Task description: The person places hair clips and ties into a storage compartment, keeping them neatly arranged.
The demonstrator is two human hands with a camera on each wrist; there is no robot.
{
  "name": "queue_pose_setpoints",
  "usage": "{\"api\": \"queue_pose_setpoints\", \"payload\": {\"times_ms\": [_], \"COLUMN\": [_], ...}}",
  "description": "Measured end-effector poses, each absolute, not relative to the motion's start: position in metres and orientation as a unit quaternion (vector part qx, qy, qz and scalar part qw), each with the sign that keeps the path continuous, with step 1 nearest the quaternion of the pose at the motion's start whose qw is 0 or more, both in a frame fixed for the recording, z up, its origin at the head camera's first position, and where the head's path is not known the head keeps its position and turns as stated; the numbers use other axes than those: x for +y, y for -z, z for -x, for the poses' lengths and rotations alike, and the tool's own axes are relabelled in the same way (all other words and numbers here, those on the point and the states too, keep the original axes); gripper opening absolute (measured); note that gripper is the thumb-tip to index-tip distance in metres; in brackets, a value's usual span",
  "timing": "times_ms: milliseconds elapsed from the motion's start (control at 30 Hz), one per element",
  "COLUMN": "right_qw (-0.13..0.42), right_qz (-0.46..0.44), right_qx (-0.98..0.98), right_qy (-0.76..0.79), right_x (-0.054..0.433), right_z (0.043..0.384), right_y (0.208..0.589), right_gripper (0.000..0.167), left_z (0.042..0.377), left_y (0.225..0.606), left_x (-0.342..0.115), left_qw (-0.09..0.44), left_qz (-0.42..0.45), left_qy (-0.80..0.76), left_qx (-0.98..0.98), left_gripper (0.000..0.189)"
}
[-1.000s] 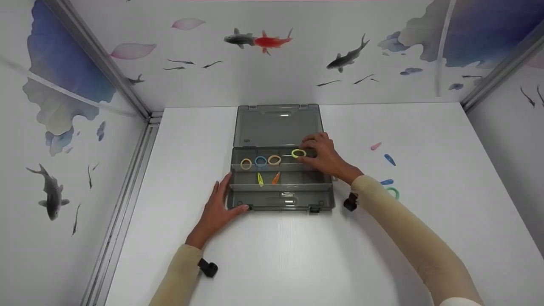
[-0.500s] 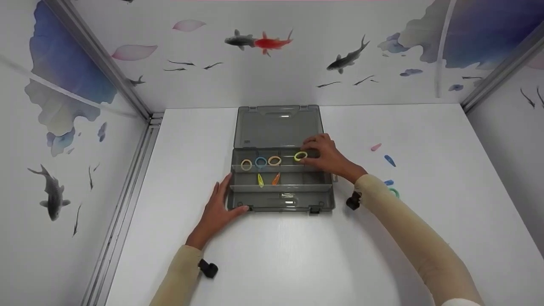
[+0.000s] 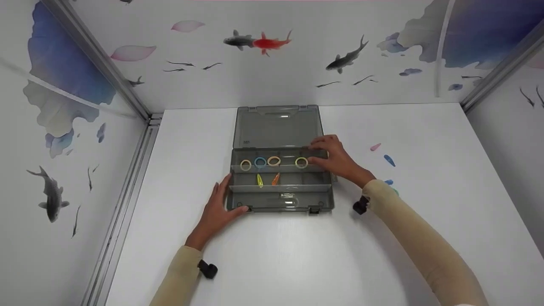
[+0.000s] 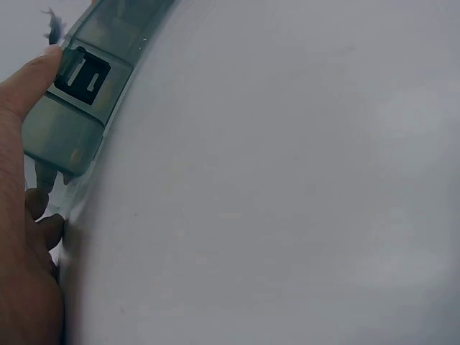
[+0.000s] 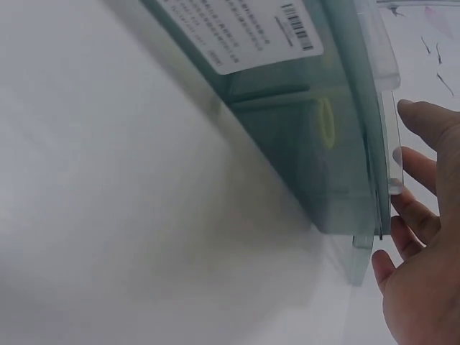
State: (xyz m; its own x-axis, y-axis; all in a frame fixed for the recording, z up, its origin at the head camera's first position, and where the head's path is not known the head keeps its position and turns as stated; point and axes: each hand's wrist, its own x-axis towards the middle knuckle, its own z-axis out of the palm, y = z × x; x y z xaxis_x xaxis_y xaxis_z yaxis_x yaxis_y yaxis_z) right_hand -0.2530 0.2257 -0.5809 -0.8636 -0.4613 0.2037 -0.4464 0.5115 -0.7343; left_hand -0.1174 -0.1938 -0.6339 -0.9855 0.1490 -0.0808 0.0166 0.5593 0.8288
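Note:
A grey see-through divided storage box lies with its lid folded back. My left hand rests at its front left corner, fingers along the left side and thumb on the front edge. My right hand is over the back right part, fingers apart with nothing between them. Just left of its thumb, a yellow hair tie stands in the back row. Farther left in that row are a blue hair tie and two pale ones. The middle row holds a yellow hair clip and an orange hair clip.
Right of the box, a pink hair clip and a blue hair clip lie on the white table. Another blue clip and a green ring lie partly behind the right sleeve. Printed walls enclose the back and sides.
The right hand has lowered the yellow hair tie into the back row, let go of it and drawn slightly right. The left hand has stayed at the box corner.

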Motion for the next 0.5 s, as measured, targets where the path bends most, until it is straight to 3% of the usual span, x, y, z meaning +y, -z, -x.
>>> {"api": "queue_pose_setpoints", "payload": {"times_ms": [500], "right_qw": [-0.044], "right_qz": [0.197], "right_qx": [0.876], "right_qy": [0.439], "right_x": [0.283], "right_z": [0.23], "right_y": [0.588], "right_gripper": [0.031], "left_z": [0.117], "left_y": [0.637], "left_x": [-0.195], "left_qw": [0.069], "left_qz": [-0.052], "left_qy": [-0.466], "left_qx": [0.881], "left_gripper": [0.114]}}
